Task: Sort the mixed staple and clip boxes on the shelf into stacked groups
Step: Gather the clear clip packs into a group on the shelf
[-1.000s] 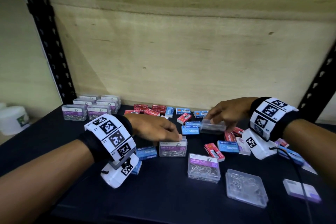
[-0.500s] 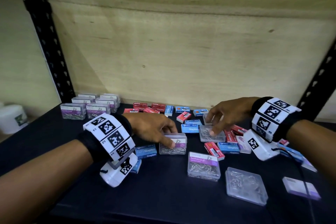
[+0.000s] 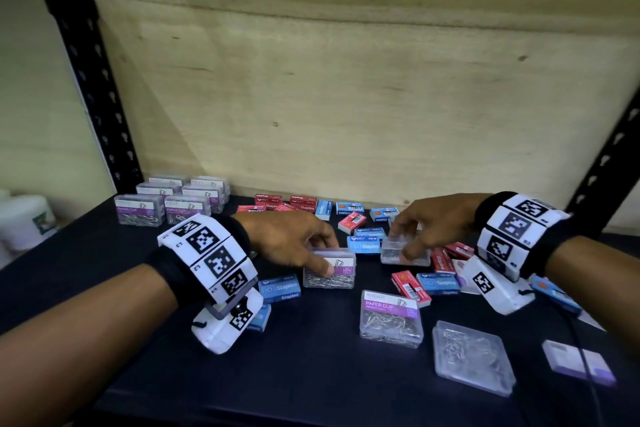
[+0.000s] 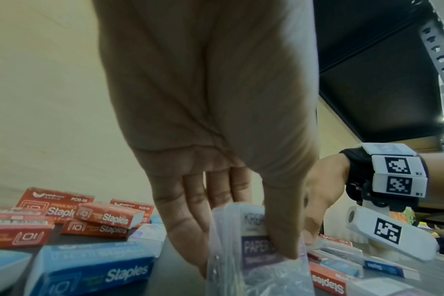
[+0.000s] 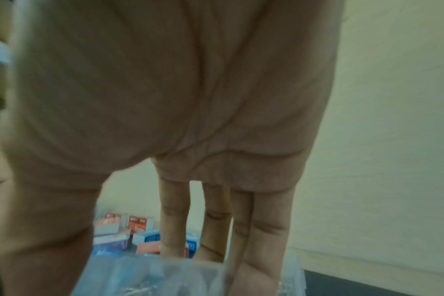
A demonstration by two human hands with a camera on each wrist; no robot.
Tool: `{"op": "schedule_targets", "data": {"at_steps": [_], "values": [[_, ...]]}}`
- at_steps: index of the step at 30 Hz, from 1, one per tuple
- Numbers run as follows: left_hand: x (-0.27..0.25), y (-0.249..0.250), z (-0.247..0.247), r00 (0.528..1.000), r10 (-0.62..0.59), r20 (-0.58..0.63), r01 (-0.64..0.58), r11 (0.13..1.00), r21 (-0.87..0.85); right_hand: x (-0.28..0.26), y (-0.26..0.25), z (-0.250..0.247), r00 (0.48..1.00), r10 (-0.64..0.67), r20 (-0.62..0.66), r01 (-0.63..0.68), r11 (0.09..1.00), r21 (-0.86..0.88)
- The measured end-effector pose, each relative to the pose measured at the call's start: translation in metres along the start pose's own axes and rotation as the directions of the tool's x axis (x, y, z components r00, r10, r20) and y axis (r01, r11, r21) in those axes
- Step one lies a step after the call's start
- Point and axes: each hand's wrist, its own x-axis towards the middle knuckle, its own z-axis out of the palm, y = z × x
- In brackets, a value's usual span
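My left hand (image 3: 298, 243) grips a clear paper clip box with a purple label (image 3: 330, 270) between thumb and fingers at the middle of the dark shelf (image 3: 104, 253); the left wrist view shows the same paper clip box (image 4: 256, 246) pinched at its top. My right hand (image 3: 429, 229) holds a second clear clip box (image 3: 403, 253), label side hidden, just right of it; that clip box (image 5: 190, 278) shows blurred in the right wrist view. Red staple boxes (image 3: 301, 203) and blue staple boxes (image 3: 363, 246) lie mixed around both hands. Grouped paper clip boxes (image 3: 173, 204) stand at the back left.
Another labelled clip box (image 3: 391, 322), a flat clear clip box (image 3: 474, 360) and a small purple box (image 3: 578, 362) lie near the front right. Black shelf posts (image 3: 86, 80) flank a plywood back wall (image 3: 346, 97). A white tub (image 3: 24, 222) sits off the shelf's left.
My right hand set its clear box down, then took hold of it again and raised it slightly. My left hand shifted from resting on the purple-label box to gripping it.
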Motion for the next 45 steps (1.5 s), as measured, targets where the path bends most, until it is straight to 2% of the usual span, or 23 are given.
{"op": "schedule_targets", "data": {"at_steps": [5, 10, 14, 18, 22, 26, 31, 34, 37, 42, 45], "values": [[-0.009, -0.01, -0.012, 0.999, 0.002, -0.046, -0.003, 1.0, -0.03, 0.001, -0.007, -0.012, 1.0, 0.003, -0.001, -0.003, 0.953, 0.304], [-0.033, -0.032, -0.029, 0.992, -0.049, -0.113, 0.044, 0.998, -0.051, 0.01, -0.035, -0.02, 0.995, -0.071, -0.069, 0.091, 0.923, 0.375], [-0.068, -0.064, -0.045, 0.976, -0.161, -0.148, 0.151, 0.985, -0.078, 0.028, -0.072, -0.023, 0.962, -0.238, -0.133, 0.273, 0.868, 0.414], [-0.106, -0.107, -0.058, 0.94, -0.3, -0.165, 0.29, 0.954, -0.082, 0.053, -0.115, -0.026, 0.928, -0.329, -0.177, 0.373, 0.826, 0.422], [-0.138, -0.15, -0.063, 0.883, -0.446, -0.145, 0.44, 0.895, -0.075, 0.075, -0.167, -0.023, 0.907, -0.406, -0.107, 0.412, 0.81, 0.418], [-0.156, -0.185, -0.06, 0.857, -0.501, -0.122, 0.48, 0.861, -0.166, 0.095, -0.216, -0.014, 0.894, -0.446, -0.05, 0.433, 0.829, 0.354], [-0.163, -0.209, -0.054, 0.859, -0.502, -0.102, 0.464, 0.847, -0.258, 0.111, -0.255, -0.012, 0.895, -0.445, -0.006, 0.445, 0.894, 0.06], [-0.166, -0.216, -0.05, 0.855, -0.499, -0.142, 0.448, 0.848, -0.282, 0.118, -0.269, -0.012, 0.907, -0.42, 0.033, 0.421, 0.903, -0.084], [-0.169, -0.217, -0.047, 0.846, -0.502, -0.181, 0.441, 0.849, -0.292, 0.127, -0.276, -0.009, 0.918, -0.396, 0.033, 0.397, 0.911, -0.115], [-0.179, -0.225, -0.036, 0.743, -0.613, -0.267, 0.584, 0.79, -0.188, 0.129, -0.281, -0.006, 0.92, -0.39, -0.021, 0.378, 0.902, -0.208], [-0.182, -0.225, -0.031, 0.748, -0.607, -0.27, 0.587, 0.794, -0.158, 0.128, -0.284, -0.006, 0.923, -0.384, -0.035, 0.365, 0.9, -0.239]]}}
